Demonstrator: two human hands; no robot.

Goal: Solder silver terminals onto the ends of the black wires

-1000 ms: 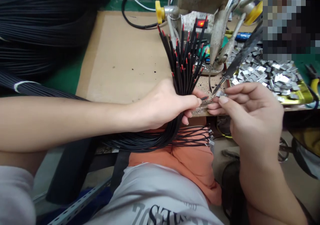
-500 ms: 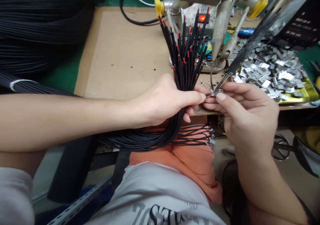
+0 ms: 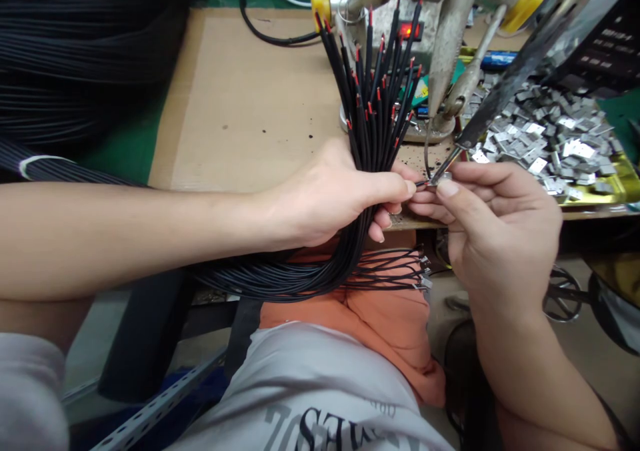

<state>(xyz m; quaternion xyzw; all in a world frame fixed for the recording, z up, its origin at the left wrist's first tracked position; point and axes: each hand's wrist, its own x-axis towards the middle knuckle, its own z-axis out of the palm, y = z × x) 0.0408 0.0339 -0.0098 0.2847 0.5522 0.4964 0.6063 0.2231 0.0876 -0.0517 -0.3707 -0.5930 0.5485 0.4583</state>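
Observation:
My left hand is wrapped round a bundle of black cables, whose red-tipped ends fan upward. Between its thumb and finger one cable end points right. My right hand pinches a small silvery metal part against that end. A mounted soldering iron slants down from the upper right, its tip at the joint between cable and part. From a metal nozzle a thin dark strand hangs down to the same spot. The fingers partly hide the metal part.
A yellow tray piled with small metal parts stands at the right. Cardboard covers the table. Thick black cable coils lie at upper left. Cables with metal ends rest across my orange-clad lap. A red-lit switch shows behind.
The cable end and metal part stay together at the iron's tip, with both hands nearly still. The view has shifted slightly.

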